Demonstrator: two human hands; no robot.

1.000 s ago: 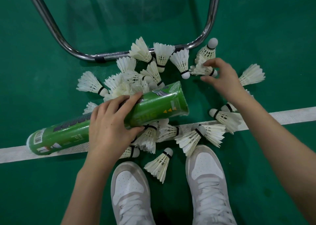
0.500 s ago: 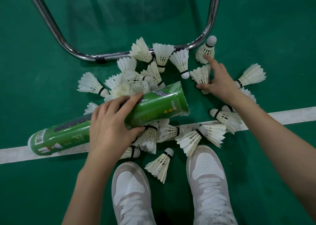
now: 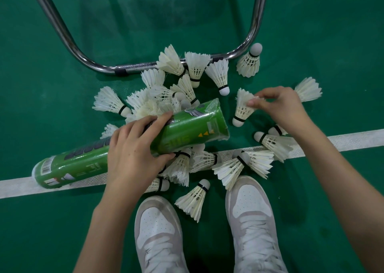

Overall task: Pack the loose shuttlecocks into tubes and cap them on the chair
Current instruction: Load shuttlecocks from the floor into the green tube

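Note:
A green shuttlecock tube lies slanted over the pile, its open end pointing right. My left hand grips it round the middle. My right hand pinches the feather skirt of one white shuttlecock, cork end down and toward me, just right of the tube's mouth. Several loose shuttlecocks lie scattered on the green floor around and under the tube. No cap is visible.
A chrome chair leg frame curves across the floor beyond the pile. A white court line runs left to right under the tube. My two white sneakers stand just below the shuttlecocks.
My right hand drew back from the far shuttlecocks and now pinches one by its feathers, lifted nearer the tube's mouth. The left hand and tube stayed put.

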